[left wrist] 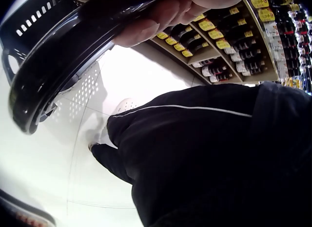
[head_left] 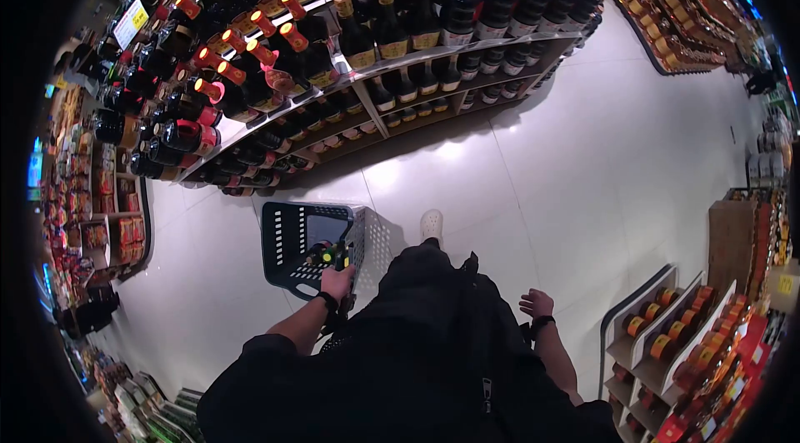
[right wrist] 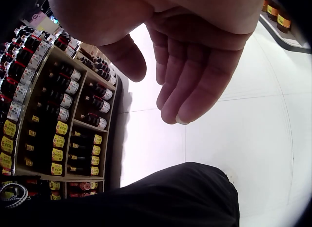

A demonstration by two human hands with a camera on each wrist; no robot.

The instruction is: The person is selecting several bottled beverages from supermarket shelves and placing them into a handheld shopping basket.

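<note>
My left hand [head_left: 337, 283] grips the glossy black handle [left wrist: 63, 51] of a dark shopping basket [head_left: 358, 235], its fingers curled round the handle in the left wrist view. The basket has slotted walls and stands out to my left, low over the floor. Inside it lies a dark bottle [head_left: 317, 257] with green and yellow patches, partly hidden by the hand. On my other side, the right hand [right wrist: 195, 75] hangs beside my body, fingers loosely bent and holding nothing. Pale floor shows below that hand.
A long curved shelf [head_left: 400, 130] of dark bottles, some with red or gold caps, runs across the front. A rack of jars [head_left: 667, 318] stands at the right. Further racks [head_left: 125, 218] line the left. A light clog [head_left: 431, 225] shows on the tiled floor [head_left: 575, 160].
</note>
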